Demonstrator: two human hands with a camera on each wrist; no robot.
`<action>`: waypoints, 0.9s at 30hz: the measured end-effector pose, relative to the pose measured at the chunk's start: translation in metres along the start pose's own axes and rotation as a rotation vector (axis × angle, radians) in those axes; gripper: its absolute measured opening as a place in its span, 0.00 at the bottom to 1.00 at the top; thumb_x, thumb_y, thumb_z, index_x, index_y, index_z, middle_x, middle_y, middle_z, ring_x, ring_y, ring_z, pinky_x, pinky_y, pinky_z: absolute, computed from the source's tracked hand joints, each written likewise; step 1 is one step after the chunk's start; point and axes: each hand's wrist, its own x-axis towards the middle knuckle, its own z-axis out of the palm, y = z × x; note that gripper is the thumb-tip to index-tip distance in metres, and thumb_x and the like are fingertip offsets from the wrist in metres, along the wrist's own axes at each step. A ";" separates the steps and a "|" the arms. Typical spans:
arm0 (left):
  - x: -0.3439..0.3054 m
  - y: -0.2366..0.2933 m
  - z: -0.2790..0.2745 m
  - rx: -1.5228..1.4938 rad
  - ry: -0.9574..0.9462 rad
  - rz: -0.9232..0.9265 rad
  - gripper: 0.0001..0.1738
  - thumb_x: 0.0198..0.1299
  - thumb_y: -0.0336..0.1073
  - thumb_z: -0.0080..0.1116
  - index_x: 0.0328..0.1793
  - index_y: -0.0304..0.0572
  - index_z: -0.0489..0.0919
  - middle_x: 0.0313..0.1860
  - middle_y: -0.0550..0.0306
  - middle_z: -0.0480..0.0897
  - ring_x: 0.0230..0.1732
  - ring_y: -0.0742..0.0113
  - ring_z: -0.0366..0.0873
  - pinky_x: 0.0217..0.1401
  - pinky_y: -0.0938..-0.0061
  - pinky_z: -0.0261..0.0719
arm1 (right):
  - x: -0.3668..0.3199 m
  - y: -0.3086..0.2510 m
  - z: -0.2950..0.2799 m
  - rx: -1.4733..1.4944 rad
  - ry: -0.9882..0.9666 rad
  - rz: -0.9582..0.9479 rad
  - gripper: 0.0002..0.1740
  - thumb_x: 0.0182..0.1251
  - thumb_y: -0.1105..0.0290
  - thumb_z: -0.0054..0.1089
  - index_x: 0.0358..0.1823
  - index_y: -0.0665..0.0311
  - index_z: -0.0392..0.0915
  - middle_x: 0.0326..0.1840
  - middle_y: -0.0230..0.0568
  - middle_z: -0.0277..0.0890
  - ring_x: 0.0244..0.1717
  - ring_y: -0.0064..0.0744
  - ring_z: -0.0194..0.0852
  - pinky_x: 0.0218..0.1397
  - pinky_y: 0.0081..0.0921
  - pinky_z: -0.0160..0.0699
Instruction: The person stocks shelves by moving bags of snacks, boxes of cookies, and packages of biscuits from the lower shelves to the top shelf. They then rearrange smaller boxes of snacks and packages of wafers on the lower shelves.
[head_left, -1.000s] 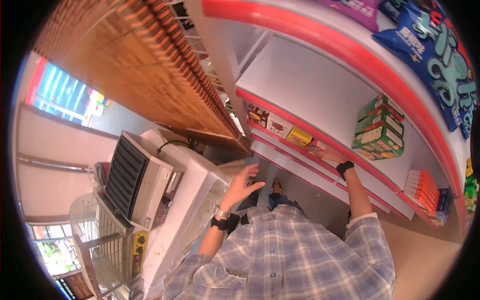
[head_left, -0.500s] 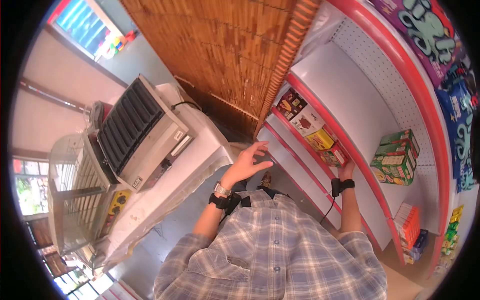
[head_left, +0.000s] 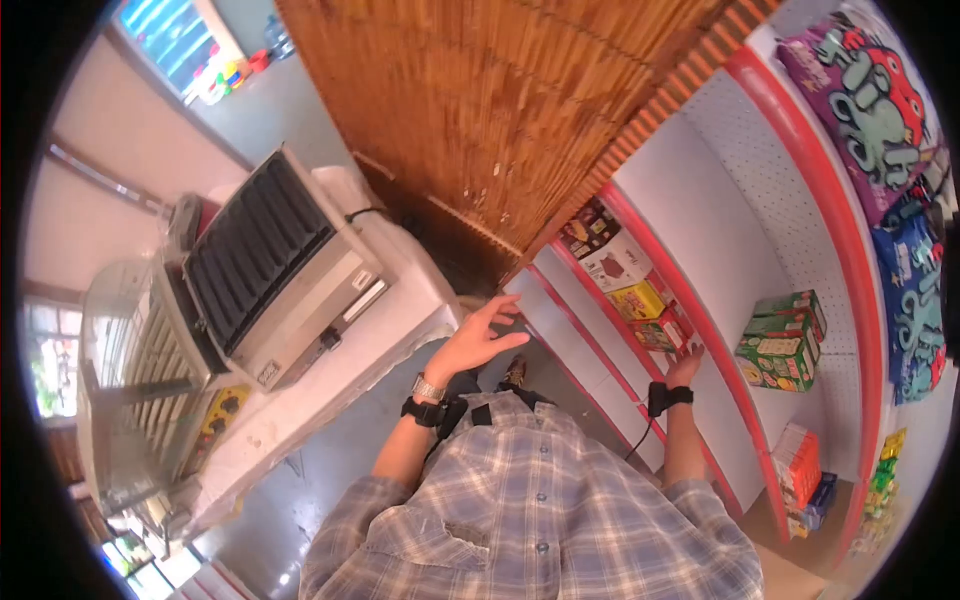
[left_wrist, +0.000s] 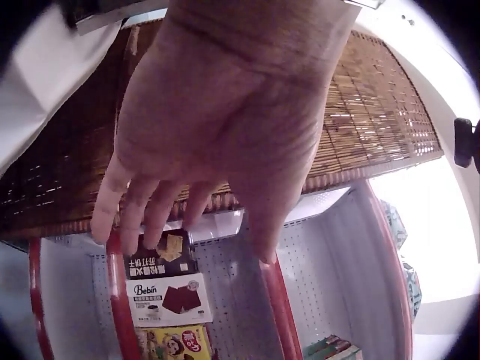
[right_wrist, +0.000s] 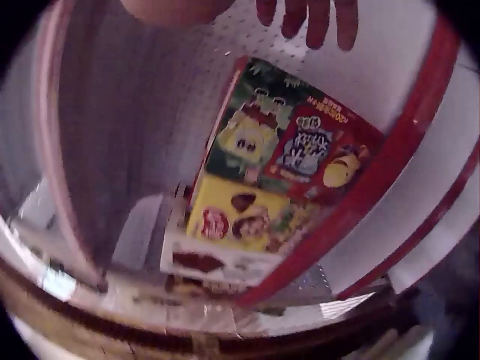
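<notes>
My right hand (head_left: pixel 684 368) is beside the red and green box (head_left: pixel 660 330) at the near end of a row on a shelf. In the right wrist view its fingers (right_wrist: pixel 315 19) hang apart from that box (right_wrist: pixel 300 142), holding nothing. Along the row lie a yellow box (head_left: pixel 637 300), a white box (head_left: pixel 615 263) and a dark box (head_left: pixel 590 228). My left hand (head_left: pixel 480 340) hovers in mid-air with fingers spread. The left wrist view shows that hand (left_wrist: pixel 217 127) palm on, with nothing in it, the white box (left_wrist: pixel 171 298) beyond its fingertips.
Green boxes (head_left: pixel 782 345) stand on the shelf above, and orange packs (head_left: pixel 797 465) sit farther right. Large snack bags (head_left: pixel 868 110) hang at the upper right. A woven screen (head_left: pixel 480 100) meets the shelf's end. Left stands a table (head_left: pixel 405 290) with a ridged grill machine (head_left: pixel 265 260).
The view has swung, bringing the shelf's boxes into clearer sight. My right hand has come back from over the row to beside its near box. My left hand stays raised and spread.
</notes>
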 end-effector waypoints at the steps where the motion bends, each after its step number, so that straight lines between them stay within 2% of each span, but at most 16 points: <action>1: 0.001 -0.002 -0.001 0.025 -0.020 -0.026 0.41 0.64 0.46 0.73 0.81 0.48 0.67 0.68 0.49 0.79 0.64 0.59 0.80 0.61 0.64 0.82 | -0.014 0.005 -0.004 -0.173 0.112 -0.143 0.34 0.79 0.39 0.48 0.66 0.62 0.72 0.62 0.42 0.77 0.62 0.42 0.77 0.66 0.52 0.72; 2: 0.004 -0.003 -0.001 0.049 -0.048 -0.046 0.42 0.64 0.46 0.73 0.81 0.48 0.67 0.68 0.49 0.79 0.64 0.59 0.79 0.61 0.64 0.82 | -0.030 0.009 -0.008 -0.345 0.238 -0.284 0.32 0.78 0.40 0.50 0.61 0.63 0.75 0.56 0.41 0.80 0.57 0.39 0.79 0.63 0.47 0.75; 4: 0.012 -0.003 -0.002 0.046 -0.128 -0.065 0.43 0.62 0.52 0.74 0.80 0.49 0.68 0.68 0.48 0.78 0.65 0.57 0.79 0.63 0.60 0.80 | -0.087 0.009 -0.007 -0.607 0.055 -0.622 0.21 0.75 0.50 0.61 0.50 0.63 0.78 0.42 0.37 0.80 0.46 0.34 0.80 0.54 0.37 0.78; 6: 0.022 -0.007 0.002 0.051 -0.198 -0.111 0.43 0.62 0.52 0.75 0.79 0.47 0.69 0.68 0.48 0.79 0.65 0.57 0.79 0.62 0.61 0.81 | -0.157 -0.016 0.022 -0.914 -0.187 -0.815 0.09 0.63 0.71 0.69 0.41 0.63 0.79 0.38 0.39 0.81 0.42 0.35 0.82 0.44 0.31 0.77; 8: 0.036 -0.014 0.007 0.080 -0.274 -0.091 0.44 0.61 0.52 0.75 0.79 0.46 0.69 0.67 0.48 0.80 0.65 0.57 0.79 0.61 0.62 0.81 | -0.230 -0.083 0.074 -1.042 -0.428 -1.318 0.12 0.51 0.74 0.75 0.36 0.63 0.81 0.35 0.38 0.81 0.40 0.38 0.82 0.47 0.34 0.80; 9: 0.042 -0.015 0.011 0.093 -0.316 -0.095 0.44 0.60 0.53 0.75 0.79 0.46 0.69 0.67 0.47 0.80 0.65 0.57 0.80 0.61 0.62 0.81 | -0.245 -0.114 0.082 -1.048 -0.381 -1.327 0.12 0.51 0.74 0.75 0.36 0.63 0.81 0.35 0.38 0.81 0.40 0.38 0.82 0.47 0.34 0.80; 11: 0.054 -0.008 0.023 0.129 -0.397 -0.064 0.44 0.60 0.53 0.75 0.79 0.46 0.69 0.67 0.47 0.80 0.65 0.57 0.80 0.60 0.62 0.81 | -0.263 -0.168 0.094 -1.033 -0.343 -1.538 0.21 0.48 0.73 0.80 0.44 0.63 0.81 0.41 0.41 0.83 0.44 0.46 0.82 0.54 0.40 0.82; 13: 0.065 -0.005 0.033 0.183 -0.509 -0.060 0.45 0.60 0.55 0.75 0.79 0.45 0.69 0.68 0.47 0.80 0.65 0.55 0.81 0.60 0.62 0.81 | -0.263 -0.235 0.102 -1.070 -0.190 -1.594 0.37 0.44 0.67 0.85 0.58 0.64 0.78 0.56 0.51 0.79 0.58 0.55 0.78 0.63 0.47 0.77; 15: 0.074 -0.002 0.045 0.233 -0.588 -0.012 0.46 0.60 0.56 0.75 0.79 0.45 0.69 0.69 0.46 0.80 0.65 0.55 0.81 0.60 0.62 0.81 | -0.250 -0.291 0.100 -1.332 -0.124 -1.491 0.60 0.38 0.61 0.89 0.76 0.64 0.64 0.73 0.61 0.66 0.74 0.65 0.63 0.75 0.52 0.66; 17: 0.078 0.002 0.054 0.289 -0.677 0.023 0.49 0.59 0.60 0.74 0.80 0.45 0.68 0.71 0.45 0.79 0.67 0.52 0.80 0.60 0.62 0.81 | -0.217 -0.316 0.074 -1.597 -0.066 -1.193 0.80 0.28 0.56 0.92 0.85 0.65 0.48 0.84 0.62 0.49 0.85 0.65 0.45 0.84 0.52 0.53; 18: 0.079 0.003 0.057 0.302 -0.697 0.036 0.49 0.59 0.60 0.74 0.80 0.45 0.68 0.71 0.45 0.79 0.67 0.52 0.80 0.60 0.62 0.81 | -0.205 -0.328 0.067 -1.591 -0.035 -1.189 0.80 0.28 0.56 0.92 0.85 0.65 0.48 0.84 0.62 0.49 0.85 0.65 0.45 0.84 0.52 0.53; 20: 0.080 0.003 0.061 0.315 -0.776 0.037 0.50 0.58 0.61 0.74 0.81 0.46 0.67 0.73 0.46 0.77 0.69 0.53 0.78 0.60 0.62 0.81 | -0.187 -0.348 0.064 -1.730 -0.290 -0.866 0.86 0.24 0.51 0.92 0.86 0.66 0.42 0.85 0.63 0.46 0.86 0.66 0.40 0.86 0.52 0.47; 22: 0.077 0.001 0.060 0.330 -0.815 0.037 0.51 0.58 0.62 0.74 0.82 0.45 0.66 0.75 0.46 0.75 0.70 0.53 0.77 0.59 0.63 0.81 | -0.172 -0.349 0.062 -1.744 -0.321 -0.851 0.87 0.22 0.48 0.91 0.86 0.65 0.41 0.85 0.64 0.47 0.86 0.64 0.41 0.87 0.51 0.45; 24: 0.072 -0.002 0.058 0.325 -0.816 0.037 0.52 0.58 0.63 0.74 0.81 0.44 0.66 0.75 0.47 0.75 0.70 0.54 0.77 0.59 0.63 0.81 | -0.165 -0.351 0.065 -1.740 -0.416 -0.738 0.86 0.24 0.52 0.91 0.87 0.63 0.40 0.84 0.65 0.48 0.85 0.65 0.43 0.86 0.49 0.49; 27: 0.067 -0.003 0.050 0.328 -0.813 0.020 0.52 0.57 0.62 0.75 0.80 0.43 0.67 0.75 0.47 0.75 0.70 0.53 0.78 0.59 0.63 0.81 | -0.163 -0.351 0.068 -1.733 -0.404 -0.768 0.83 0.27 0.56 0.91 0.86 0.61 0.42 0.83 0.66 0.50 0.84 0.65 0.47 0.85 0.48 0.52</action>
